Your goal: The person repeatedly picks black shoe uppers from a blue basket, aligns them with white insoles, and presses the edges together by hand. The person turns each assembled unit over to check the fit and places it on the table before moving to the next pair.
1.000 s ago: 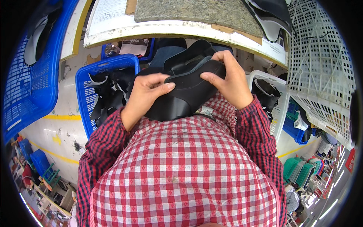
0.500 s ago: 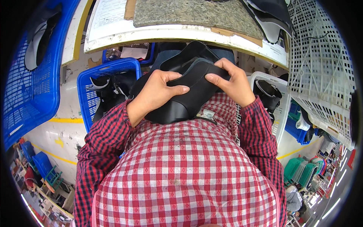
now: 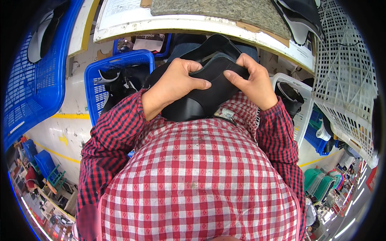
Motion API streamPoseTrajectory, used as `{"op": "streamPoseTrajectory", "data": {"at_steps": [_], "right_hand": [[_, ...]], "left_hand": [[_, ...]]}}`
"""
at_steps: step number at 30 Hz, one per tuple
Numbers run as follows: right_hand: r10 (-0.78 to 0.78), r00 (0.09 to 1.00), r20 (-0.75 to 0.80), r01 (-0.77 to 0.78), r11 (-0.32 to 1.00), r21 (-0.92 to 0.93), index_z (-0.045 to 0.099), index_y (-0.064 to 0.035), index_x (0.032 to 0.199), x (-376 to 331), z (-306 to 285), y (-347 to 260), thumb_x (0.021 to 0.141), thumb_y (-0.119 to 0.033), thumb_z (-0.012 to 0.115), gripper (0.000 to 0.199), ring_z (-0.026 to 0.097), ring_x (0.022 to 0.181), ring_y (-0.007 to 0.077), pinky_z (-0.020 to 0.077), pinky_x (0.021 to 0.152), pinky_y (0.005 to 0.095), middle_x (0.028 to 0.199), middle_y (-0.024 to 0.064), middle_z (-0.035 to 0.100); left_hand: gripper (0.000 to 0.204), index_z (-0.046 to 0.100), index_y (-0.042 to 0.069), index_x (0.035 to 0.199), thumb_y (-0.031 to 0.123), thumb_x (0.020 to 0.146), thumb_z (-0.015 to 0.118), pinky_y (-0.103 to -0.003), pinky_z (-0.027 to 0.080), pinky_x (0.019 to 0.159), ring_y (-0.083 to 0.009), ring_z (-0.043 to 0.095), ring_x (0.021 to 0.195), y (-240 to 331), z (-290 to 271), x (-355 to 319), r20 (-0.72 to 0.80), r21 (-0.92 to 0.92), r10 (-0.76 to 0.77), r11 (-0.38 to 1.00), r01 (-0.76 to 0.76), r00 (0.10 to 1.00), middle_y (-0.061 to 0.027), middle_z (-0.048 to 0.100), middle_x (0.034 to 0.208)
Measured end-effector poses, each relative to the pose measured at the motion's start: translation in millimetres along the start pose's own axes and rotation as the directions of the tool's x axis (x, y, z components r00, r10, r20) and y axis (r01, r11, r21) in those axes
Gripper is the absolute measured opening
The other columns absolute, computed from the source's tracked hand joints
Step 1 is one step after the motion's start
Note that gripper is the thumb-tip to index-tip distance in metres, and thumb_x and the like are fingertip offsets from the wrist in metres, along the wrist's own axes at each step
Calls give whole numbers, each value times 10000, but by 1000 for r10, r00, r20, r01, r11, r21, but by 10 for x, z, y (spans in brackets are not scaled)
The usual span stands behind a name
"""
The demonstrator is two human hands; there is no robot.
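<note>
A black shoe upper (image 3: 213, 88) with a smooth, shiny toe patch lies across my lap, against the checked apron (image 3: 197, 160). My left hand (image 3: 178, 83) pinches its left side along the top edge, thumb on the outer face and fingers tucked inside the opening. On the other side, my right hand (image 3: 254, 82) grips the right end of the same edge between thumb and fingers. Behind the held edge the far side of the upper stands up, leaving the opening between them. The fingertips inside are hidden.
Beyond my hands is a white worktable (image 3: 177, 25) bearing a grey stone slab (image 3: 225, 11). A blue basket (image 3: 93, 86) with black shoe parts stands left, a white basket (image 3: 307, 102) right. A larger blue crate (image 3: 44, 94) and a white crate (image 3: 341, 80) flank me.
The view has shifted slightly, so the hands and shoe upper appear a little higher and to the right. Both hands keep nearly the same grip on the upper.
</note>
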State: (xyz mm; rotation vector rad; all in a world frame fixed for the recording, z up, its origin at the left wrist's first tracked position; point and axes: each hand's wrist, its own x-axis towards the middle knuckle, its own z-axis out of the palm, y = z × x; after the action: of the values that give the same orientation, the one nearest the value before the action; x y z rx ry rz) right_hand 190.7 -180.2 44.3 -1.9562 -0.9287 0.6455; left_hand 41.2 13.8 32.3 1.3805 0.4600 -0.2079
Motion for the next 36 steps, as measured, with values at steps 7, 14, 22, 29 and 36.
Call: {"op": "streamPoseTrajectory", "data": {"at_steps": [7, 14, 22, 29, 36], "right_hand": [[22, 998, -54, -29, 989, -142, 617, -36, 914, -23, 63, -139, 882, -227, 809, 273, 645, 654, 278, 507, 623, 374, 761, 136, 656], [22, 999, -44, -26, 996, -80, 649, -33, 930, -29, 67, -153, 880, -221, 812, 254, 679, 673, 282, 523, 632, 373, 770, 140, 679], [22, 1000, -17, -23, 996, -83, 652, -26, 956, -25, 42, -155, 908, -264, 802, 285, 721, 736, 303, 537, 653, 381, 808, 162, 711], [54, 999, -6, -54, 996, -75, 651, -32, 969, -32, 46, -132, 925, -299, 788, 303, 723, 764, 326, 545, 674, 391, 835, 168, 717], [-52, 997, -58, 49, 998, -46, 668, -44, 1024, -23, 80, -116, 933, -292, 778, 286, 720, 792, 324, 546, 678, 386, 879, 147, 722]], "left_hand": [[150, 753, -24, 996, 52, 875, 797, -253, 533, 744, -45, 633, 810, 60, -80, -9, 28, 369, 105, 923, -108, 994, -17, 741, 878], [294, 727, -11, 1235, 198, 1036, 668, -222, 535, 795, -61, 664, 862, 162, -381, 229, 207, -73, 96, 994, -82, 974, -26, 749, 1024], [259, 717, -24, 1243, 105, 1030, 645, -219, 552, 809, -71, 687, 907, 164, -313, 291, 188, -2, 132, 991, -134, 973, -40, 755, 1040], [250, 706, -48, 1241, 28, 1031, 595, -252, 566, 875, -102, 700, 971, 190, -275, 252, 176, 145, 234, 955, -260, 956, -55, 758, 1083], [268, 696, -61, 1257, -9, 1027, 570, -255, 556, 903, -113, 696, 995, 150, -227, 236, 138, 244, 279, 920, -306, 950, -68, 756, 1102]]}}
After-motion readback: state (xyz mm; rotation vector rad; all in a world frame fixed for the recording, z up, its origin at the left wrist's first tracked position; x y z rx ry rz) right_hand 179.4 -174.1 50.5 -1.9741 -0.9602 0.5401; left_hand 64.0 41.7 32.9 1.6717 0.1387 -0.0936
